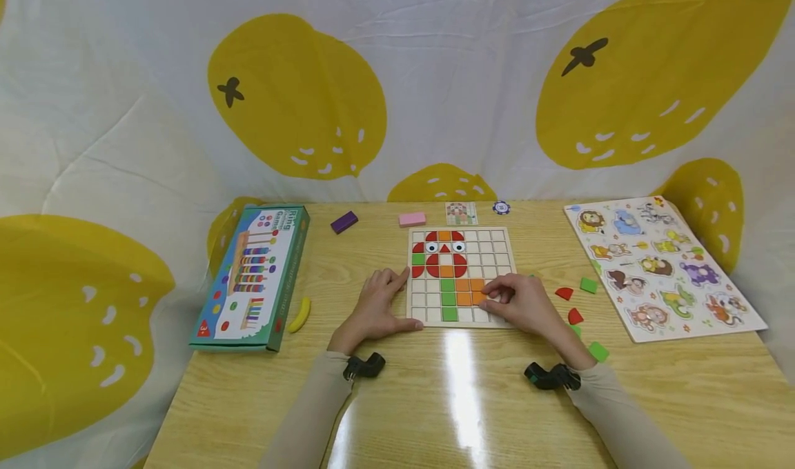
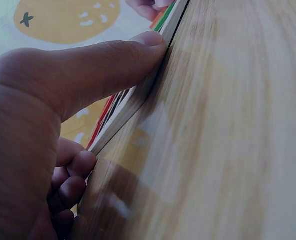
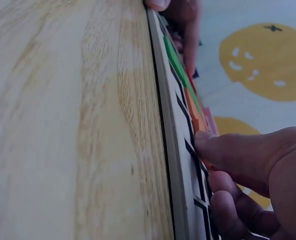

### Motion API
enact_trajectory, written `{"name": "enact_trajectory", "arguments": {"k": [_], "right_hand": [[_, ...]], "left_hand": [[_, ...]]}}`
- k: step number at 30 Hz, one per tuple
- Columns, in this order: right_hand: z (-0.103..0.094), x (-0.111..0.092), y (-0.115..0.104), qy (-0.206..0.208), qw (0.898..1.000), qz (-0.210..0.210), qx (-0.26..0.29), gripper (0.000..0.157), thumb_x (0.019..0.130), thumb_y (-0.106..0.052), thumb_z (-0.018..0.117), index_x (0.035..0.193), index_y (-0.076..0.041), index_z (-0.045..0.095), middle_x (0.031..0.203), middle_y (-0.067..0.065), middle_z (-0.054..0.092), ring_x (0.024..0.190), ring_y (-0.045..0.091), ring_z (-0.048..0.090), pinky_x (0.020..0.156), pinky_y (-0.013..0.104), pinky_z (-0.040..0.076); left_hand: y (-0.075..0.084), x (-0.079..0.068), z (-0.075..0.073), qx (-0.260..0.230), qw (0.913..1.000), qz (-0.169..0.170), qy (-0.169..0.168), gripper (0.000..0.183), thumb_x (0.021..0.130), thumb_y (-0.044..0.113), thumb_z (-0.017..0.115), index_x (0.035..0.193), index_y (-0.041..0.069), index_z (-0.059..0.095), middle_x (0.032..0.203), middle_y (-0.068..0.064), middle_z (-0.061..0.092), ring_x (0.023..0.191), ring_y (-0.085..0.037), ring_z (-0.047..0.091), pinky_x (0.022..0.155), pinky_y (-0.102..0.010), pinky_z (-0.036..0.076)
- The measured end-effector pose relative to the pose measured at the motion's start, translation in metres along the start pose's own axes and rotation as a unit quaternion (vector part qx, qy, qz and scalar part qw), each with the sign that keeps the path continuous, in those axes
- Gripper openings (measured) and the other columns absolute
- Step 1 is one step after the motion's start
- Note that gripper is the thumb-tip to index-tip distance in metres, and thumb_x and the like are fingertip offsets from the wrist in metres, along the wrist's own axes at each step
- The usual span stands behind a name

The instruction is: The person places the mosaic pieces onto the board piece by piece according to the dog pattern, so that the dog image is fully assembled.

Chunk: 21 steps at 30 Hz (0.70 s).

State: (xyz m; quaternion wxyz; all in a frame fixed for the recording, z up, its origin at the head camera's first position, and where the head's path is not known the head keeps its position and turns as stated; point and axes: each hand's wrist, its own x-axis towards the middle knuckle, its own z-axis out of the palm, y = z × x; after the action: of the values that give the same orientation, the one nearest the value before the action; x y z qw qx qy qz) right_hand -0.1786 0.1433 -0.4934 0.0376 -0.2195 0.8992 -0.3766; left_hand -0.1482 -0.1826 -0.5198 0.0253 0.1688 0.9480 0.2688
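Note:
A wooden grid board (image 1: 491,248) lies on the table, with red, orange, green and eye-patterned tiles set in its upper left and lower middle squares. At its left edge rests my left hand (image 1: 377,305), thumb and forefinger spread and touching the rim. The left wrist view shows that thumb (image 2: 113,65) against the board's side. My right hand (image 1: 522,302) pinches an orange square tile (image 1: 478,298) at the right end of the lower orange block. In the right wrist view, the thumb (image 3: 228,147) touches the orange piece; its far side is hidden by the fingers.
Loose red quarter tiles (image 1: 575,316) and green square tiles (image 1: 588,285) lie right of the board. Behind it are a pattern card (image 1: 461,213), a poker chip (image 1: 501,207), and pink (image 1: 413,219) and purple blocks (image 1: 344,222). A game box (image 1: 251,276), toy banana (image 1: 299,315) and animal puzzle (image 1: 664,269) flank it.

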Motion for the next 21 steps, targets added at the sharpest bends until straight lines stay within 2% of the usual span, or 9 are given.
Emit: {"name": "enact_trajectory", "arguments": {"k": [5,8,11,13,15,18,21], "right_hand": [[-0.004,-0.001,0.001,-0.004,1.000,-0.005,0.004,0.021,0.080,-0.023,0.084,0.097,-0.014,0.076,0.080,-0.007,0.065,0.066,0.011,0.056,0.060,0.024,0.045],[-0.016,-0.004,0.009,-0.008,1.000,0.004,0.019,0.024,0.083,-0.027,0.081,0.102,-0.014,0.076,0.084,-0.006,0.067,0.069,0.012,0.058,0.061,0.024,0.047],[-0.040,-0.010,0.022,0.030,0.999,0.012,0.009,0.023,0.086,-0.026,0.078,0.105,-0.014,0.075,0.085,-0.004,0.069,0.072,0.012,0.060,0.061,0.024,0.047],[-0.059,-0.016,0.033,0.066,0.998,0.018,-0.013,0.020,0.087,-0.023,0.077,0.104,-0.013,0.075,0.083,-0.002,0.069,0.071,0.012,0.061,0.060,0.024,0.047],[-0.074,-0.024,0.042,0.083,0.996,0.019,-0.039,0.019,0.086,-0.021,0.078,0.103,-0.012,0.075,0.081,-0.001,0.069,0.070,0.010,0.061,0.058,0.024,0.045],[-0.083,-0.032,0.053,0.063,0.996,0.010,-0.055,0.022,0.085,-0.018,0.078,0.106,-0.011,0.075,0.084,0.001,0.069,0.071,0.010,0.061,0.058,0.024,0.044],[-0.080,-0.032,0.058,0.043,0.996,-0.013,-0.072,0.031,0.085,-0.016,0.079,0.114,-0.009,0.073,0.091,0.004,0.069,0.077,0.015,0.063,0.061,0.027,0.046]], "left_hand": [[0.000,0.000,0.000,0.006,1.0000,-0.001,-0.002,0.116,0.066,0.073,0.076,0.156,0.016,0.030,0.104,0.003,0.038,0.097,-0.016,0.033,0.085,-0.034,0.028],[0.001,0.001,0.001,0.004,1.0000,-0.001,-0.001,0.116,0.066,0.072,0.077,0.156,0.016,0.031,0.104,0.003,0.039,0.097,-0.016,0.033,0.085,-0.035,0.028],[0.001,0.002,0.002,0.002,1.0000,0.003,-0.001,0.115,0.067,0.072,0.076,0.156,0.016,0.031,0.105,0.003,0.039,0.098,-0.016,0.033,0.086,-0.035,0.028],[0.002,0.002,0.003,0.003,1.0000,0.004,-0.001,0.115,0.067,0.073,0.076,0.156,0.015,0.031,0.106,0.003,0.039,0.098,-0.016,0.034,0.086,-0.035,0.029],[0.001,0.002,0.003,0.001,1.0000,0.004,-0.002,0.116,0.066,0.073,0.076,0.156,0.015,0.031,0.107,0.003,0.040,0.099,-0.016,0.034,0.087,-0.035,0.029],[0.001,0.001,0.002,0.002,1.0000,0.000,-0.001,0.116,0.066,0.072,0.077,0.156,0.014,0.032,0.107,0.003,0.040,0.099,-0.016,0.034,0.087,-0.035,0.029],[0.000,0.000,0.002,0.004,1.0000,0.001,0.001,0.116,0.066,0.072,0.077,0.156,0.015,0.032,0.107,0.003,0.041,0.099,-0.016,0.034,0.087,-0.035,0.029]]}}
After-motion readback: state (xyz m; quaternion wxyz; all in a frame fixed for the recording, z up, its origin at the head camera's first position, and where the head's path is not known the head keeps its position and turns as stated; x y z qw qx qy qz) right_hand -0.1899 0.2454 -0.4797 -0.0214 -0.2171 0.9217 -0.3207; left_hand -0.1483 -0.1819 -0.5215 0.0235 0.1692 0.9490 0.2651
